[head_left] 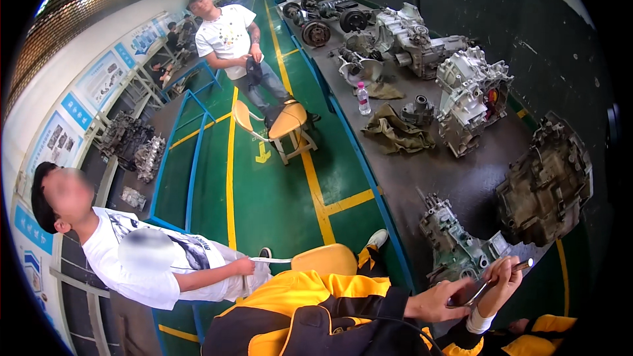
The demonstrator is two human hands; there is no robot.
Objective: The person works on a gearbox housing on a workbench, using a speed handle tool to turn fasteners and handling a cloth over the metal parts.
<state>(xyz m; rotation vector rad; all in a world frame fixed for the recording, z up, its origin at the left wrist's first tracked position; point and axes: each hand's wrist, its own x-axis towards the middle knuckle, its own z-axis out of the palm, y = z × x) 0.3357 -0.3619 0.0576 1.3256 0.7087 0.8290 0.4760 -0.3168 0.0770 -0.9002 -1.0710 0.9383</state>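
At the lower right, a shiny metal rod-shaped tool (525, 264) slants between my two hands; its exact kind cannot be told. My right hand (500, 283), with a white band at the wrist, has its fingers wrapped round the upper part, and the bright round end sticks out past them. My left hand (440, 300) is closed about the tool's lower, dark end, partly hiding it. Just beyond the hands, a grey metal gearbox part (455, 240) lies on the dark workbench (402, 191). A large brown-grey gearbox housing (547, 184) stands to its right.
Farther along the bench are a silver gearbox (469, 99), a crumpled cloth (397, 130), a bottle with a pink cap (363, 99) and brake drums (316, 33). Wooden-seated chairs (288, 120) stand on the green floor. One person (148, 257) stands left, another (227, 39) farther back; a yellow-black sleeve (552, 323) shows lower right.
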